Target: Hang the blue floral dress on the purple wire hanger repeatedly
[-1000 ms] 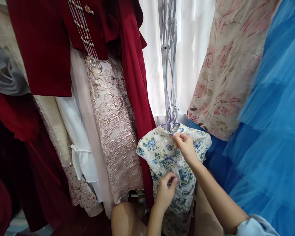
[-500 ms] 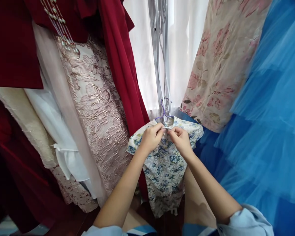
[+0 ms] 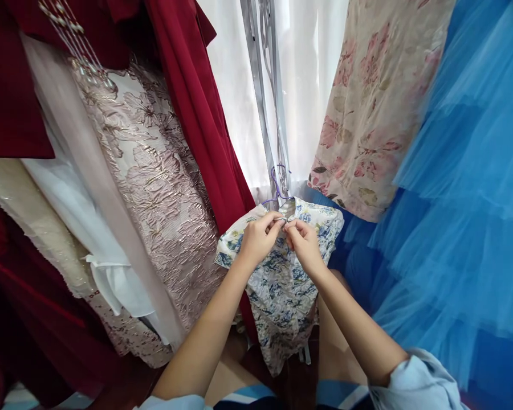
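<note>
A short-sleeved floral dress (image 3: 282, 302), white with blue and yellow flowers, hangs in front of me on a purple wire hanger (image 3: 276, 187). At the front of its neckline my left hand (image 3: 260, 234) pinches the collar edge between thumb and fingers. Close beside it, my right hand (image 3: 303, 242) pinches the other side of the collar, the fingertips of both hands almost touching. The small bit of cloth or fastening between them is mostly hidden by my fingers.
Behind the dress stands a grey metal rack post (image 3: 260, 97) before a white curtain (image 3: 310, 85). Dark red garments (image 3: 196, 114) and a pink brocade dress (image 3: 154, 171) hang at left. To the right hang a pink floral garment (image 3: 367, 125) and a blue tulle dress (image 3: 465, 199).
The whole view has shifted slightly, so the dress and clothes appear further left. Both hands stay at the collar, with the fingertips drawn a little closer together.
</note>
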Available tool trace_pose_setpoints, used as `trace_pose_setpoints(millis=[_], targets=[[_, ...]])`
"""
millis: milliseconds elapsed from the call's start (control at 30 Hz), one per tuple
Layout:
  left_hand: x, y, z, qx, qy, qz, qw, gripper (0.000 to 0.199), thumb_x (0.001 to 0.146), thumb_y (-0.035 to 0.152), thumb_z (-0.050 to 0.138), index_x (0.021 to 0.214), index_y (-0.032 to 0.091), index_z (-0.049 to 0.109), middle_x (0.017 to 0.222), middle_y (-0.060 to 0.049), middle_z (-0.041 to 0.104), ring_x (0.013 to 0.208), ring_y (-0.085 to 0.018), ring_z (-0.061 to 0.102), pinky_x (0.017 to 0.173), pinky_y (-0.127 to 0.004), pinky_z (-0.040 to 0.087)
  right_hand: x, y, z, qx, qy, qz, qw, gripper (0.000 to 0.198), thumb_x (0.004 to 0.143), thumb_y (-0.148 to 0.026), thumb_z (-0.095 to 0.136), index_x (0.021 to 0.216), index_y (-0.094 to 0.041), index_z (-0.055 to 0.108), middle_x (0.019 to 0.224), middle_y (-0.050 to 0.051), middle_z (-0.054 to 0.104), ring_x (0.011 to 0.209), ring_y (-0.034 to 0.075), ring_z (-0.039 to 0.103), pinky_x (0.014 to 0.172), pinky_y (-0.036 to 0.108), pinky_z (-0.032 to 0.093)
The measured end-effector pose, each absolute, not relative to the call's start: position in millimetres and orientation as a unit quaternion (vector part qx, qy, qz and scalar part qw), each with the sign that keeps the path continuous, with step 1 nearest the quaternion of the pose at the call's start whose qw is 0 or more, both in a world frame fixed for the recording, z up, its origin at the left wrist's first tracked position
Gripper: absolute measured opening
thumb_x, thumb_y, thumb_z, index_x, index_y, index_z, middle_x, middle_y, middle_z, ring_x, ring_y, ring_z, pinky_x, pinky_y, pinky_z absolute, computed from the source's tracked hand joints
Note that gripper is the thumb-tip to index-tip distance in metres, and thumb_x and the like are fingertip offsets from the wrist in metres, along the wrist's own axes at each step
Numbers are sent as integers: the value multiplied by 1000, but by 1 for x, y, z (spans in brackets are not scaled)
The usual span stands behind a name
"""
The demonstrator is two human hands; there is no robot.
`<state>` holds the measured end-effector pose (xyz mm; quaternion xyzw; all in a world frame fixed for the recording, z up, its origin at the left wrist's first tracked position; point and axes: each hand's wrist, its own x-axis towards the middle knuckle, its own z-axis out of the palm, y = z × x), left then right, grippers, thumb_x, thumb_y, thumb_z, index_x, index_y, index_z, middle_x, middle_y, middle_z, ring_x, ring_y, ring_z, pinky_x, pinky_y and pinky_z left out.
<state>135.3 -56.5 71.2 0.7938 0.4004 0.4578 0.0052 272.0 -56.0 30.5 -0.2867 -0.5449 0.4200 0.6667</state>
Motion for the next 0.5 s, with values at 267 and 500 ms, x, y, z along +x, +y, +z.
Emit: trace_pose_setpoints(millis=[267, 500], targets=[[143, -63, 56, 731, 393, 557, -4, 17, 96, 32, 57, 92, 18, 66, 64, 3, 57, 56, -11, 52, 59, -22, 38, 267, -46, 16, -291, -565, 404, 658, 25, 80, -38, 59, 66, -23, 46, 53, -8, 39, 45, 9, 31, 47, 24, 24], [150, -56, 64, 660, 370, 649, 76, 19, 96, 35, 56, 89, 18, 59, 62, 3, 54, 55, -11, 53, 54, -20, 42, 265, -39, 8, -318, -598, 390, 624, 20, 79, -32, 56, 65, -22, 47, 51, -7, 41, 46, 10, 35, 48, 23, 26]])
